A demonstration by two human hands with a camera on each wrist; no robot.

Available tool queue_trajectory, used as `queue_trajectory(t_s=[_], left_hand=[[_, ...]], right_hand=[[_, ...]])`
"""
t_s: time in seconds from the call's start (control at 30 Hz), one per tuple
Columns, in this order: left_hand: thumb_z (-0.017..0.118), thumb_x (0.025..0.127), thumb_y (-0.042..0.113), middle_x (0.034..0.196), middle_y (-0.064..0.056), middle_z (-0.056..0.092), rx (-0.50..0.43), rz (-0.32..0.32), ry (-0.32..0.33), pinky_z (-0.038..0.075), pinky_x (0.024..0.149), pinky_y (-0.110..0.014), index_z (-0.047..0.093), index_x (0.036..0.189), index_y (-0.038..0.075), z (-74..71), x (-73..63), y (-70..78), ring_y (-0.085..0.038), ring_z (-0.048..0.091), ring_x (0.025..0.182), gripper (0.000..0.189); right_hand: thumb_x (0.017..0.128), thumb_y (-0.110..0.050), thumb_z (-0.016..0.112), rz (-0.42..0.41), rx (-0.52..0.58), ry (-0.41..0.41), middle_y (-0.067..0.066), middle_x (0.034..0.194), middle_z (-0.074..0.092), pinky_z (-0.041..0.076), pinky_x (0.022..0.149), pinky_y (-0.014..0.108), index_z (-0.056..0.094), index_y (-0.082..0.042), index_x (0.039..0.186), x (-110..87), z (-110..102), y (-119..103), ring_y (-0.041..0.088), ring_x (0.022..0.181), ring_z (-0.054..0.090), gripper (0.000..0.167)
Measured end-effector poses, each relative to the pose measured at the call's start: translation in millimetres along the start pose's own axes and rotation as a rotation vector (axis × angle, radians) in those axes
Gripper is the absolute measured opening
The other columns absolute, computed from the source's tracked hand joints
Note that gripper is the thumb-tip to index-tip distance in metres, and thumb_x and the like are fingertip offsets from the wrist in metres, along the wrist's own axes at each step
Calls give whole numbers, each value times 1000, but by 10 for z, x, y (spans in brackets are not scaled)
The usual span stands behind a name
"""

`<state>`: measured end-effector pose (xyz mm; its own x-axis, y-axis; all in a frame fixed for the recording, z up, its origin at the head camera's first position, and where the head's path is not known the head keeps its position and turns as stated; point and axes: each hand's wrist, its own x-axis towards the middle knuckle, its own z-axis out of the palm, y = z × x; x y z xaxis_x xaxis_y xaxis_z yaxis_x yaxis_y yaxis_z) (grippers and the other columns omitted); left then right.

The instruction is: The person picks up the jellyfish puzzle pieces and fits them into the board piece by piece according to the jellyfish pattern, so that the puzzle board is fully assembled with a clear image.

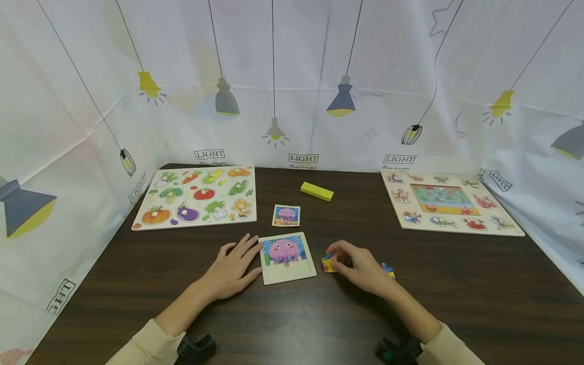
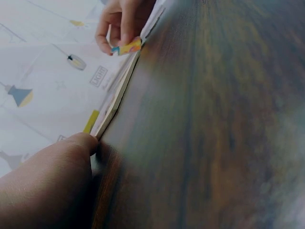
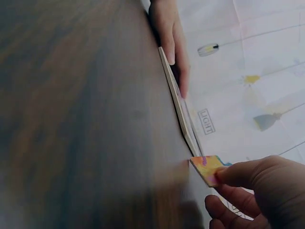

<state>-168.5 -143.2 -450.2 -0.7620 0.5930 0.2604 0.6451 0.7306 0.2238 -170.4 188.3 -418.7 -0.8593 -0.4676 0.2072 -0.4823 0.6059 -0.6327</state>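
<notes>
Clearly, the relation that counts runs sideways: the small yellow-orange jigsaw piece (image 1: 327,264) lies just right of the octopus puzzle tray (image 1: 285,275), with a narrow strip of table between them, its blue knob pointing away from the person. The tray's bare strip, below the pink octopus picture (image 1: 284,249), stretches left to right on the person's side. Nearer the piece is the right hand (image 1: 362,267), pinching it between thumb and fingers; the left hand (image 1: 230,271), fingers spread, touches the tray's left edge. A second jigsaw piece (image 1: 389,271) shows partly behind the right wrist. Underneath is a dark wood-grain table (image 1: 283,324), bearing an octopus picture card (image 1: 286,216) just beyond the tray, a yellow block (image 1: 317,191) farther off, a vegetable board (image 1: 203,207) at far left and a sea-creature board (image 1: 490,215) at far right, all backed by a white lamp-print curtain (image 1: 182,45)
</notes>
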Motion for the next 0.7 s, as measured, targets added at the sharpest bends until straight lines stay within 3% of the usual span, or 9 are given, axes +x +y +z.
queue_trajectory(t_s=[0.27,0.7], left_hand=[[45,95,39,146,-12,29,18,0,-1,24,97,-50,33,142,7,16,7,-10,-29,22,135,58],[41,96,42,147,-11,28,24,-14,-34,23,98,-50,32,143,7,1,8,-15,-27,20,136,60]], right_hand=[[88,-11,62,-40,72,-24,-6,79,58,45,58,24,58,-11,107,150,65,-96,9,65,52,20],[87,-9,62,-90,68,-85,-6,79,56,41,57,23,62,-13,110,369,258,-282,9,65,47,23]])
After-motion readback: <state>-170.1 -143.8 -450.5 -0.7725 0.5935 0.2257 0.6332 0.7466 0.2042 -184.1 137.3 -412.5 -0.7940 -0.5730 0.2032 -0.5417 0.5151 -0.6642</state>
